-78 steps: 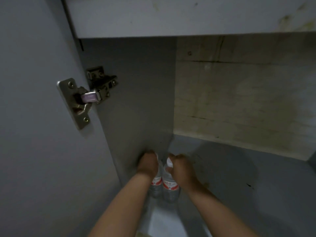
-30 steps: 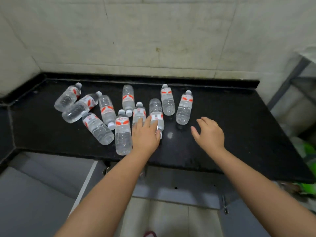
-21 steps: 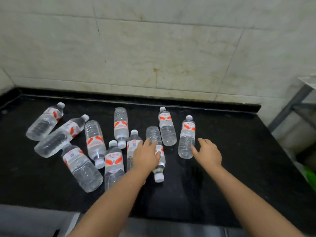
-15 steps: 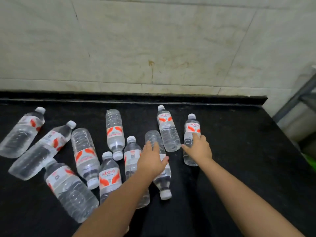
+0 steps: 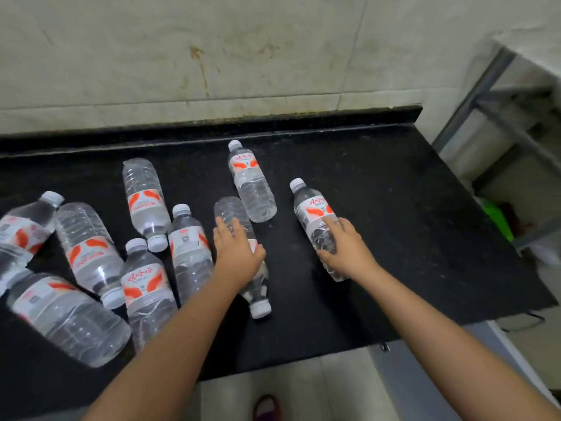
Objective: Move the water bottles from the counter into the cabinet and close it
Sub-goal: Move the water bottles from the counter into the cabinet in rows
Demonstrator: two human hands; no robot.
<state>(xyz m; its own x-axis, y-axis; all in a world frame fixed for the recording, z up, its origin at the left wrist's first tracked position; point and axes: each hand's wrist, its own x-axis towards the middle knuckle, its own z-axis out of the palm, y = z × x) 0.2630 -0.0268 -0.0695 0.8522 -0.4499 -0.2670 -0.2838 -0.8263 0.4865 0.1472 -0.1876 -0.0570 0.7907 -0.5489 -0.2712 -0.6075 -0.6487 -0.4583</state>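
Note:
Several clear water bottles with red-and-white labels lie on their sides on the black counter (image 5: 379, 183). My left hand (image 5: 236, 253) grips a middle bottle (image 5: 232, 214) whose white cap points toward me. My right hand (image 5: 346, 250) grips the rightmost bottle (image 5: 312, 208), fingers over its body, thumb on its left side, cap pointing away. Another bottle (image 5: 252, 180) lies between and behind them. The cabinet is out of view.
More bottles crowd the counter's left part (image 5: 88, 253). A stained tiled wall (image 5: 212, 56) stands behind. A grey metal rack (image 5: 501, 123) with green items stands right of the counter. Floor tiles and a dark slipper (image 5: 267, 405) show below the counter edge.
I left the two bottles in the cabinet and turned up to the counter. Both hands reached forward; left closed on the middle bottle, right closed on the rightmost bottle and pulled it rightward.

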